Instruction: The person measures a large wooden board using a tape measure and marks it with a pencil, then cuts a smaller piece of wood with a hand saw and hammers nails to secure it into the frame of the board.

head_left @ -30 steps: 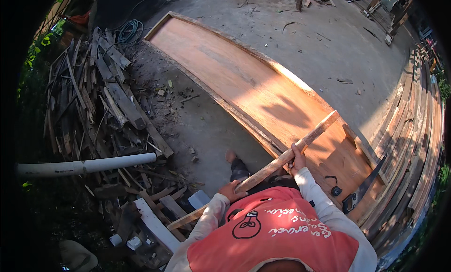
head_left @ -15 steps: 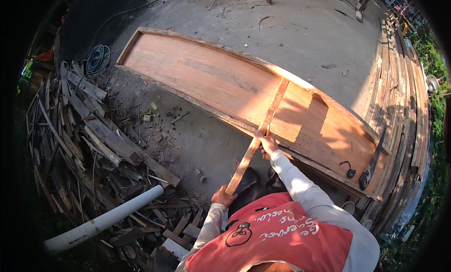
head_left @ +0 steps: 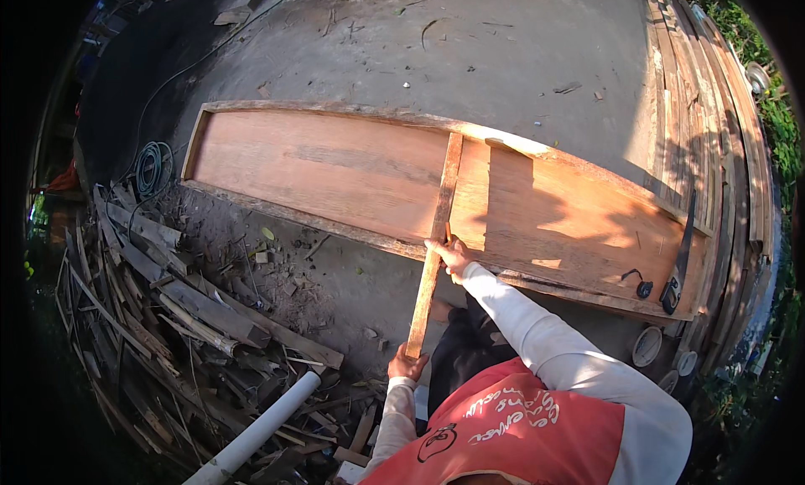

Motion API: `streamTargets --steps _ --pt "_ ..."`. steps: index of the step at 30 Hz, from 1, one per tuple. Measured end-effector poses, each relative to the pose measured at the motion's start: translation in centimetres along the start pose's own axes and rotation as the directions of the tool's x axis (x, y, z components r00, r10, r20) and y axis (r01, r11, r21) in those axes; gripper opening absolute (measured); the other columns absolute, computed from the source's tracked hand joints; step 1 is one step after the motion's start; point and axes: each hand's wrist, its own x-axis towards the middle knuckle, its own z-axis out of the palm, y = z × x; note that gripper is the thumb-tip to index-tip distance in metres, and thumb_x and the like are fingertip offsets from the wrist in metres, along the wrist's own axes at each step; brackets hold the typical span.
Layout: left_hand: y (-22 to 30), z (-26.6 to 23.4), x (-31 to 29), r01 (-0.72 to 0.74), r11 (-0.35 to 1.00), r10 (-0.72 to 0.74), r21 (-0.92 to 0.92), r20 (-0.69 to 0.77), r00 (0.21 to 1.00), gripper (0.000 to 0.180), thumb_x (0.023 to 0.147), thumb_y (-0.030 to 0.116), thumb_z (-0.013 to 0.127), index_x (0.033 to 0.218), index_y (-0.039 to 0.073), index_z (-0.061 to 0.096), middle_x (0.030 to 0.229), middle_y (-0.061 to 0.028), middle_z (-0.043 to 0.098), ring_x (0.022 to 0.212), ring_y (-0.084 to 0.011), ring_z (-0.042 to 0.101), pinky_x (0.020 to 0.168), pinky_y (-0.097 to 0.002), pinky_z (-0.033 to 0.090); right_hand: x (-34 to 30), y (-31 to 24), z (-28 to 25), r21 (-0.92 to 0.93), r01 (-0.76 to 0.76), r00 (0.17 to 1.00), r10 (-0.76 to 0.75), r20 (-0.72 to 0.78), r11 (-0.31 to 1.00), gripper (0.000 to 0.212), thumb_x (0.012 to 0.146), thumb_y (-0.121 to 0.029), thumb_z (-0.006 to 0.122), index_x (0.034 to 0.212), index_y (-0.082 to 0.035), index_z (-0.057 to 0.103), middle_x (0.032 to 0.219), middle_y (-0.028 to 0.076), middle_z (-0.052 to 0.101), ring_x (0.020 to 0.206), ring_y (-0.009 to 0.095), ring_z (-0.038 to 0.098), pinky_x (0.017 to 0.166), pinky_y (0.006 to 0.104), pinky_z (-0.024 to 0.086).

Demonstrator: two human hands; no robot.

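One head-worn fisheye view looks steeply down, close above the red-and-white long-sleeved shirt point(head_left: 558, 439), facing forward across the long, wood-rimmed, reddish-brown panel point(head_left: 335, 162) to grey concrete ground point(head_left: 503, 74).

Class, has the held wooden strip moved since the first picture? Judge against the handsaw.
Yes: the wooden strip has shifted left along the framed panel, away from the handsaw.

Rough, matt wooden strip point(head_left: 445, 191) at the dial's centre; smooth plywood panel point(head_left: 377, 171) toward 12 o'clock; metal saw blade point(head_left: 684, 238) at 3; matt cloth shirt point(head_left: 579, 443) at 5; smooth plastic pipe point(head_left: 260, 430) at 7; rough wood scraps point(head_left: 220, 313) at 8
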Motion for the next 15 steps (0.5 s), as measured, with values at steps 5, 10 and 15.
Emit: streamTargets --steps 5,10,15 --pt "4.4 0.0 2.2 0.036 0.999 -0.036 -0.001 0.043 0.998 0.073 0.068 0.051 0.083 0.127 0.013 0.063 0.104 -0.0189 0.074 0.100 -0.0394 0.070 0.087 -0.0474 0.055 4.6 -1.3 -1.6 0.041 -0.050 0.999 0.051 -0.019 0.998 0.059 0.077 -0.043 0.086 0.112 -0.006 0.057 0.083 0.004 0.058 0.057 0.013 0.048 0.043 0.0308 0.036" --pt "6.0 0.8 3.9 0.057 0.995 -0.055 -0.085 0.023 0.998 0.071 0.067 0.050 0.084 0.124 0.012 0.064 0.104 -0.0197 0.074 0.101 -0.0398 0.070 0.087 -0.0475 0.055 5.8 -4.6 -2.9 -0.004 0.002 0.996 -0.001 0.090 1.000 0.057 0.077 -0.042 0.087 0.110 -0.006 0.058 0.076 0.003 0.057 0.050 0.012 0.044 0.040 0.0303 0.031" --pt "9.0 0.3 4.6 0.065 0.996 -0.065 -0.054 0.011 0.998 0.069 0.067 0.046 0.084 0.124 0.011 0.065 0.104 -0.0210 0.073 0.101 -0.0398 0.070 0.087 -0.0475 0.055 6.6 -6.2 -4.5 -0.001 0.005 0.996 -0.005 0.088 1.000 0.062 0.074 -0.046 0.087 0.110 -0.004 0.059 0.076 0.004 0.056 0.050 0.012 0.044 0.040 0.0309 0.032"
